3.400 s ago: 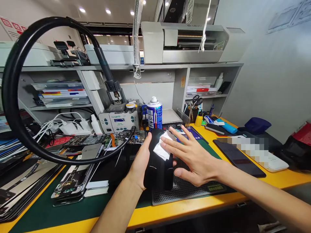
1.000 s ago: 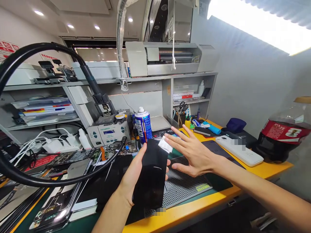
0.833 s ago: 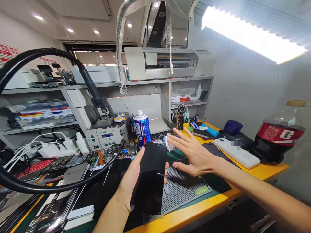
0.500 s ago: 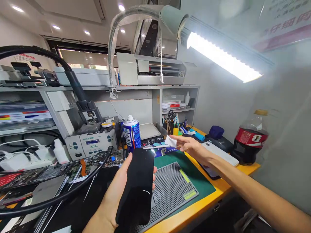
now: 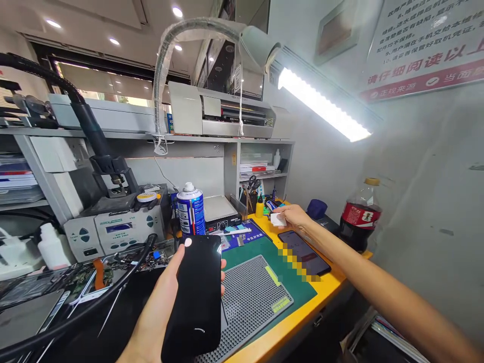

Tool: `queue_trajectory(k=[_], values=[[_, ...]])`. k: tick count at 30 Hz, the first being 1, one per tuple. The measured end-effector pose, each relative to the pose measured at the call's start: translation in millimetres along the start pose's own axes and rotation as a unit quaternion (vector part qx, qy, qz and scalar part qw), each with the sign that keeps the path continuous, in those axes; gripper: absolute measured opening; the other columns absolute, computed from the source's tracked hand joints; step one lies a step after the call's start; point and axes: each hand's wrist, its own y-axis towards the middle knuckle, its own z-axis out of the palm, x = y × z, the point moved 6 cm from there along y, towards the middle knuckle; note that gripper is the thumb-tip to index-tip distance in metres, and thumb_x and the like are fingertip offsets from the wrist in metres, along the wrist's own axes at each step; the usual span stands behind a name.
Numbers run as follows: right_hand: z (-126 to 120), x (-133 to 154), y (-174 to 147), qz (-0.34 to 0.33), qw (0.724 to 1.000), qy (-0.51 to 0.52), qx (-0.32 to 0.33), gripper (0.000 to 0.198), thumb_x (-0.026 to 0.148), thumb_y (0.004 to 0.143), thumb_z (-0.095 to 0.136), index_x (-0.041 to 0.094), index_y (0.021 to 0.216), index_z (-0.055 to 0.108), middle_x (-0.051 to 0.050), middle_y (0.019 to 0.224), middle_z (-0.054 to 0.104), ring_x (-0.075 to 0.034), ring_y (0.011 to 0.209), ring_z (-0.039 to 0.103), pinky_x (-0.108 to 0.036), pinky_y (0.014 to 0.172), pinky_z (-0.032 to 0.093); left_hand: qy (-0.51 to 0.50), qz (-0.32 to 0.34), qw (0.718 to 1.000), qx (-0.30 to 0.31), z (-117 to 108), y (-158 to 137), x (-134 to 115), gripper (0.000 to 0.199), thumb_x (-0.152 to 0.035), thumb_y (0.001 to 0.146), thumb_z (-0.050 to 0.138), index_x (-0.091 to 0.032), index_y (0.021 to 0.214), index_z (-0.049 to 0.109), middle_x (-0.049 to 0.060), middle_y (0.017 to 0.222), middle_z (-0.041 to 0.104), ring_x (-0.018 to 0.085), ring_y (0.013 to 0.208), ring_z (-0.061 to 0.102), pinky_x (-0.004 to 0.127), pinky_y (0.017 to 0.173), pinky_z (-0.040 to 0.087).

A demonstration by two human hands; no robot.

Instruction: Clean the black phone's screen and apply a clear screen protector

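Observation:
My left hand (image 5: 161,307) is wrapped around a black smartphone (image 5: 196,297), its dark glossy face turned toward me and a small curved reflection low on it. The thumb lies along the phone's left edge and fingertips show at the right edge. Farther out, over the yellow bench edge, my right hand (image 5: 297,218) pinches a small white square piece (image 5: 278,220), whose material I cannot make out. Below that forearm lies a second phone (image 5: 304,252) with its screen lit. Under the held phone, a grey perforated pad (image 5: 257,287) rests on a green mat (image 5: 302,291).
A blue spray can (image 5: 190,212) stands behind the held phone, with a grey control unit (image 5: 117,227) to its left. A thick black cable (image 5: 124,282) crosses the left side. A cola bottle (image 5: 361,217) stands at right; a lit lamp (image 5: 321,103) hangs overhead.
The view has turned to the right. My right hand has carried the white piece rightward past the yellow bottle. A pale flat surface beneath the forearm now appears as a dark phone screen.

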Motion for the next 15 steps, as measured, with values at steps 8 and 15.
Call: queue_trajectory(k=[8, 15], values=[[39.0, -4.0, 18.5, -0.008, 0.996, -0.066, 0.063, 0.025, 0.034, 0.100, 0.063, 0.015, 0.117, 0.064, -0.007, 0.111, 0.067, -0.018, 0.089, 0.067, -0.035, 0.076, 0.059, -0.019, 0.004, 1.000, -0.001, -3.8, 3.7, 0.7, 0.051, -0.048, 0.092, 0.066, -0.006, 0.121, 0.070, 0.018, 0.094, 0.078, 0.026, 0.070, 0.074, 0.040, 0.070, 0.064], [63.9, 0.8, 30.8, -0.054, 0.984, -0.116, 0.123, 0.025, 0.033, 0.099, 0.064, 0.016, 0.117, 0.065, -0.007, 0.113, 0.067, -0.018, 0.090, 0.067, -0.035, 0.077, 0.059, -0.005, 0.002, 1.000, -0.027, -4.1, 5.0, 2.6, 0.056, -0.051, 0.088, 0.071, -0.006, 0.122, 0.070, 0.017, 0.092, 0.077, 0.026, 0.071, 0.073, 0.040, 0.070, 0.063]])
